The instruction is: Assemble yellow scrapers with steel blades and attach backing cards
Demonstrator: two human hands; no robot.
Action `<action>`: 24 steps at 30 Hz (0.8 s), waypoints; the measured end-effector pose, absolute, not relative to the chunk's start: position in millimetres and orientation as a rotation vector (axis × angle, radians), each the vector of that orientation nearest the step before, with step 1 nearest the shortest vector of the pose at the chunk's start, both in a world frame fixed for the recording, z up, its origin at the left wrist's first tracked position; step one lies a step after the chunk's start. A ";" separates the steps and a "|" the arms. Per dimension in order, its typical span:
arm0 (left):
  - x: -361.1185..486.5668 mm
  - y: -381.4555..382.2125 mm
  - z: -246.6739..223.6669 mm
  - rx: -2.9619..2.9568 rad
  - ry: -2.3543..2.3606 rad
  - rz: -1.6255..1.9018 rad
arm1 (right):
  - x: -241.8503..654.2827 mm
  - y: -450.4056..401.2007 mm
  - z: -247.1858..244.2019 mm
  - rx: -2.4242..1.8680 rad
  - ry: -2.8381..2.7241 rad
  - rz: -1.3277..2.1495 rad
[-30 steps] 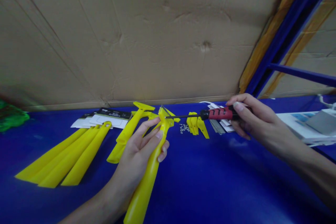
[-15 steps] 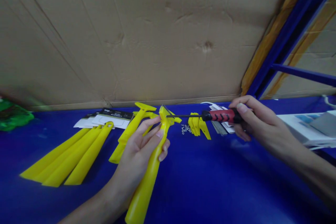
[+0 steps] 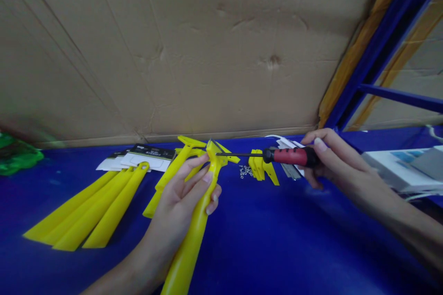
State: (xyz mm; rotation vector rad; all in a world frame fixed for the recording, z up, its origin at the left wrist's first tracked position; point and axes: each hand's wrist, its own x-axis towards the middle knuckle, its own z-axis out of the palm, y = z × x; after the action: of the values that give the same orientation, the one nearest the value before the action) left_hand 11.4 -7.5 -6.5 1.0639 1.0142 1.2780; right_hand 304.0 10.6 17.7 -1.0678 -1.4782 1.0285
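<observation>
My left hand (image 3: 185,193) is wrapped round the neck of a yellow scraper (image 3: 194,239), its head tilted up and away from me. A thin metal edge shows along that head. My right hand (image 3: 337,161) grips the end of a screwdriver (image 3: 294,156) with a red and black handle. The screwdriver lies nearly level, and its tip meets the side of the scraper's head. Whether a screw sits under the tip is too small to tell. Behind my left hand lie more yellow scraper pieces (image 3: 183,153) with wide heads, partly covered by my fingers.
On the blue table (image 3: 277,239), several yellow tapered handles (image 3: 100,212) lie fanned at left beside black-and-white packets (image 3: 141,156). Small screws (image 3: 246,171), yellow clamp pieces (image 3: 258,166) and grey strips (image 3: 290,170) lie beyond the screwdriver. A green plastic bag (image 3: 20,154) and a white box (image 3: 401,166) flank them.
The screwdriver handle has turned about its axis, its black markings now facing another way. The scraper and the screwdriver have shifted slightly left in view. Both hands keep their hold.
</observation>
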 end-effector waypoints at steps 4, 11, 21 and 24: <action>11.2 -5.0 -9.4 1.021 1.008 1.325 | 300.8 8.7 18.7 -0.917 -1.447 1.126; 13.3 -6.0 -10.4 1.037 1.018 1.278 | 303.8 11.3 13.1 -1.065 -1.501 1.005; 20.0 -8.3 -5.2 1.040 1.001 1.259 | 300.3 8.0 21.6 -1.091 -1.550 0.914; 20.1 -7.2 -5.3 1.041 1.010 1.287 | 301.5 8.8 21.5 -1.055 -1.492 1.025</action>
State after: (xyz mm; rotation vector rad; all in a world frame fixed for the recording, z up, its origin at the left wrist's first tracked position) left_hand 20.1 -7.2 -5.3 1.0407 1.0099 1.2870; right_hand 301.5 8.8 21.5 -1.0550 -1.4924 1.0249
